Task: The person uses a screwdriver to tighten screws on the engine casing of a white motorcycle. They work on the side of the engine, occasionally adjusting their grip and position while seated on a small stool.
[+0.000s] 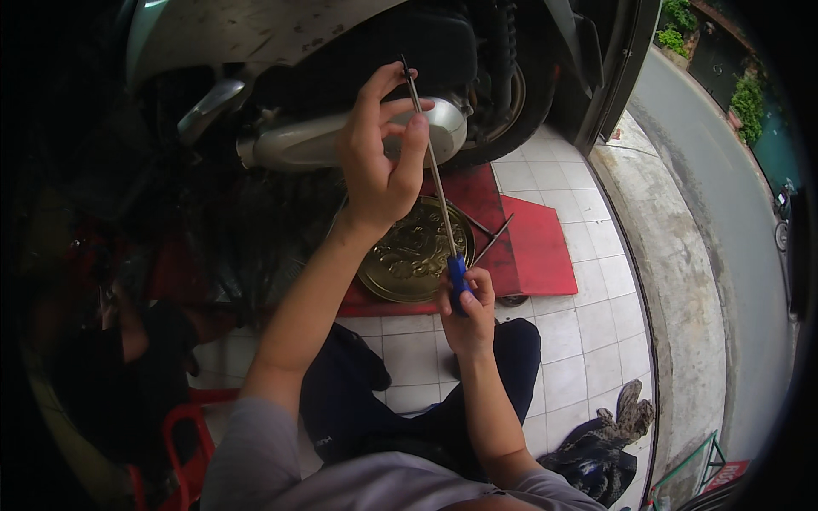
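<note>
So, a long screwdriver (435, 177) is held up between both hands, with a silver housing (298, 143) on the motorbike (230, 38) just beyond on the far side. Its blue handle (457, 269) is gripped in the closed fingers of the right hand (469, 319), while the far end is met by the loosely curled fingers of the left hand (383, 166) — whether it's actually pinched there can't be told. Looks like the tool is being readied rather than driven; next, a steady tip and a straight line-up would be called for. Nearer in, a round brass-coloured tray (400, 271) is set on the red platform (541, 243).
</note>
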`<state>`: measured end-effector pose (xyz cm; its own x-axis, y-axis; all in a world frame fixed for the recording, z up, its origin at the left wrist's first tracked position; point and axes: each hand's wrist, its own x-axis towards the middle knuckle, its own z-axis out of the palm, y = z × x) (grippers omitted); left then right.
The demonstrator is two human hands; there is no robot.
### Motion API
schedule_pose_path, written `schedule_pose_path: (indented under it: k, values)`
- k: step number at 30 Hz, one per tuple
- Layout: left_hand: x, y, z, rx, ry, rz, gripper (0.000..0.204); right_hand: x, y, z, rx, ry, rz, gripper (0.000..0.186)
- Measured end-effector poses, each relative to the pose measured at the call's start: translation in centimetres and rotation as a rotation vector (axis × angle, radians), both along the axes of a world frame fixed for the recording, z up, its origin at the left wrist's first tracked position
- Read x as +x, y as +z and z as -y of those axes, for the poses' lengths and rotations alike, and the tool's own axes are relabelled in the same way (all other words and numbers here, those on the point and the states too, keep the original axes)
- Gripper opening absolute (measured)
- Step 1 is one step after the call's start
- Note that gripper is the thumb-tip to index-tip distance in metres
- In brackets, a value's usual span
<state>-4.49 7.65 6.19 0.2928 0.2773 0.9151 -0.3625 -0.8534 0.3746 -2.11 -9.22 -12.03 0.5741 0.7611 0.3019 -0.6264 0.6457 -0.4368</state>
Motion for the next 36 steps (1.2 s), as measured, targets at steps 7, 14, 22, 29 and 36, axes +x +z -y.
schedule_pose_path:
  k: [7, 14, 22, 29, 36]
  values:
    - [-0.6, 0.8, -0.2, -0.071, 0.024, -0.046, 0.043, 0.6, -0.3, 0.4, -0.047, 0.044, -0.029, 0.056]
    - [-0.1, 5.3, -3.3, -0.014, 0.610, -0.485, 0.063, 1.2, -0.5, 1.0, -0.022, 0.013, -0.048, 0.055]
    - [1.5, 7.3, -5.6, -0.021, 0.760, -0.583, 0.080, 1.4, 0.0, 1.3, -0.021, -0.001, -0.042, 0.055]
    - [1.7, 7.3, -4.5, -0.019, 0.753, -0.527, 0.073, 1.8, -0.1, 1.4, -0.011, -0.017, -0.041, 0.053]
    - [1.6, 6.4, -6.6, 0.099, 0.741, -0.417, 0.091, 1.6, 0.1, 1.4, -0.041, -0.031, -0.030, 0.054]
